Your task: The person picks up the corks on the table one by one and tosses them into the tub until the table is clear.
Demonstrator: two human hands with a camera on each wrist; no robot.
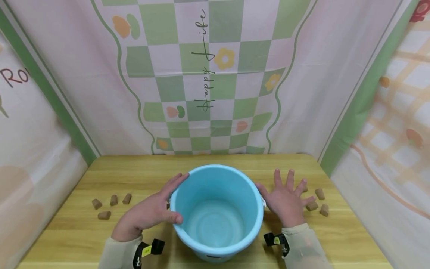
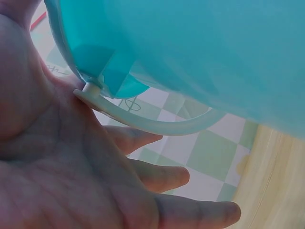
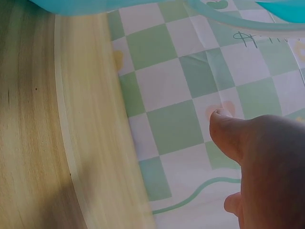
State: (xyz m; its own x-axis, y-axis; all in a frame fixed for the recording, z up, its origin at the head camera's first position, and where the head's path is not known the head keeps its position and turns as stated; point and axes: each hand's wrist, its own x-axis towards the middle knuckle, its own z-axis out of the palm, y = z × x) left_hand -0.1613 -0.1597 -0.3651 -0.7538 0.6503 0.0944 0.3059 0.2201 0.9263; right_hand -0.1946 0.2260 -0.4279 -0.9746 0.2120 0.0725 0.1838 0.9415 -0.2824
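A light blue plastic bucket (image 1: 216, 244) stands at the middle of the wooden table, its mouth facing up. At its left rim is my left hand (image 1: 151, 209), the thumb by the near rim and the fingers reaching toward the far side. In the left wrist view those fingers (image 2: 162, 174) look straight and spread, and the palm lies against the end of the pale bucket handle (image 2: 157, 125). My right hand (image 1: 287, 201) is spread to the right of the bucket, thumb near the rim; whether it touches cannot be seen. Both hands hold nothing.
Several brown cork-like pieces (image 1: 114, 200) lie on the table (image 1: 151, 168) at the left. More such pieces (image 1: 324, 210) lie beside the right hand, some partly hidden by its fingers. A printed cloth (image 1: 208, 89) hangs behind the table's far edge.
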